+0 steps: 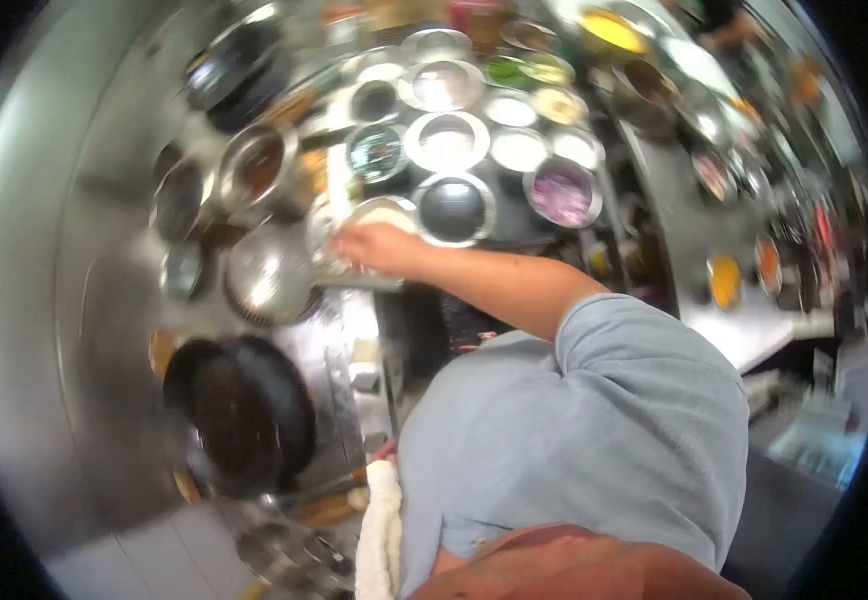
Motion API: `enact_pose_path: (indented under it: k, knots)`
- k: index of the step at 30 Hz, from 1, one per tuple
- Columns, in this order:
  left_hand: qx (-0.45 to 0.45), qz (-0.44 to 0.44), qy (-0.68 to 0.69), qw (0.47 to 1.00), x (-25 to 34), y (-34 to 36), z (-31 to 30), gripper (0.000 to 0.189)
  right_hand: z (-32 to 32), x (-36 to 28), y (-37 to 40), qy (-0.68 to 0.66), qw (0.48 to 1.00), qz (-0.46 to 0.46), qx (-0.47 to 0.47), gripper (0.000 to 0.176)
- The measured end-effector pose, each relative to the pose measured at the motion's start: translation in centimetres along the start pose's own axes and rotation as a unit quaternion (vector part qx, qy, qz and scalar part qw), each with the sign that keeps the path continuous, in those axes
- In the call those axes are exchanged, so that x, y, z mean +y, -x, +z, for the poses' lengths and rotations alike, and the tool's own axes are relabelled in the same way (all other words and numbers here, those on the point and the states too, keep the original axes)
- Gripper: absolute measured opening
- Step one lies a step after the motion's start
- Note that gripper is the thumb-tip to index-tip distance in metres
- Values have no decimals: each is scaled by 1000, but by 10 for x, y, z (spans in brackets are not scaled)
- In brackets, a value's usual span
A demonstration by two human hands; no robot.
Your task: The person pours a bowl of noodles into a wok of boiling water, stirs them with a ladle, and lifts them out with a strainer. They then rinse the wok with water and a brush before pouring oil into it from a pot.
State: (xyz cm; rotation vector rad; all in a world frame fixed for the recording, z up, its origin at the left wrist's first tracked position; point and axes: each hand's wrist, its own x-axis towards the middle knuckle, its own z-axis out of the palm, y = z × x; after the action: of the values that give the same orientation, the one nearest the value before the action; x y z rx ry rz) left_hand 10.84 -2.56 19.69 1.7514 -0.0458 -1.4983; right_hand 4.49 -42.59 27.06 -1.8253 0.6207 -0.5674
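Note:
My right hand reaches across to the left, over the near side of a round bowl with pale contents. Motion blur smears its fingers, and whether it holds anything cannot be made out. Just below it lies a metal handle, beside a round perforated metal strainer. What looks like a small part of my left hand shows at the left edge of my shirt, near the handle side of a dark wok; its fingers are hidden. A white towel hangs beside my body.
Ahead stand several round metal containers, one with purple pieces and one with dark contents. A pot of brown liquid is at the left. On the right counter sits a yellow-filled container. Another person's arm shows upper right.

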Motion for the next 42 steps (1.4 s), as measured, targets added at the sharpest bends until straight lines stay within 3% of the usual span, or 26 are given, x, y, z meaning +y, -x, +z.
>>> enact_pose_path:
  k: [1,2,3,5,7,8,9,11,12,15,16,17,19,21,22,25,27,30,31,32,35,37,39,40,42]
  knots:
    - [-33,-4,-19,999,18,-7,10,36,-13,13,35,48,998,11,-41,35]
    - [-66,-10,-38,997,37,-12,23,36,-40,4,74,31,990,85,-113,34]
    - [-97,-15,-59,993,56,-16,38,37,-55,5,112,15,986,140,-92,34]
    - [-140,-24,-101,985,81,-19,67,37,-78,30,183,57,987,144,33,34]
    - [-210,19,-269,940,103,-22,100,42,-103,47,256,65,959,245,124,33]
    - [-223,21,-287,931,105,-31,104,42,-116,49,287,55,942,288,165,33]
    - [-303,82,-286,905,103,-47,102,40,-125,65,322,114,935,248,228,34]
    - [-447,191,-270,831,101,-67,99,37,-151,68,382,-71,878,326,343,38]
    - [-452,214,-260,826,105,-56,113,31,-167,65,409,-139,823,389,390,33]
    - [-395,177,-349,831,116,-51,164,30,-194,98,493,-263,640,340,637,43]
    - [-413,270,-404,770,109,-77,169,28,-207,111,520,-327,582,322,671,47]
    - [-415,267,-410,767,120,-47,194,28,-218,112,529,-330,576,323,674,47]
    - [-287,253,-437,814,139,10,243,25,-239,111,547,-297,524,242,761,54]
    - [-278,262,-400,833,133,8,276,24,-258,121,557,-336,504,240,758,53]
    - [-268,277,-355,852,130,7,293,24,-266,125,560,-333,523,234,749,49]
    - [-280,265,-375,843,129,14,338,25,-291,128,563,-308,561,228,734,35]
    - [-279,289,-390,829,122,11,361,25,-303,132,556,-207,614,295,702,29]
    - [-292,333,-382,811,120,15,404,25,-315,114,519,-304,684,237,619,25]
    - [-299,300,-374,825,124,22,419,26,-317,107,502,-342,701,238,579,25]
    - [-317,339,-344,816,121,12,430,28,-316,105,485,-371,723,221,539,24]
    - [-321,309,-255,858,119,10,456,35,-293,79,428,-414,772,208,435,24]
    - [-288,261,-179,904,116,11,462,33,-274,67,395,-421,794,212,383,24]
    - [-178,259,-177,932,119,10,453,28,-255,71,372,-364,848,238,304,26]
    - [-165,267,-167,935,121,13,445,28,-249,68,358,-340,875,204,277,29]
    - [-120,421,-75,896,122,17,430,23,-243,56,341,-275,915,149,256,31]
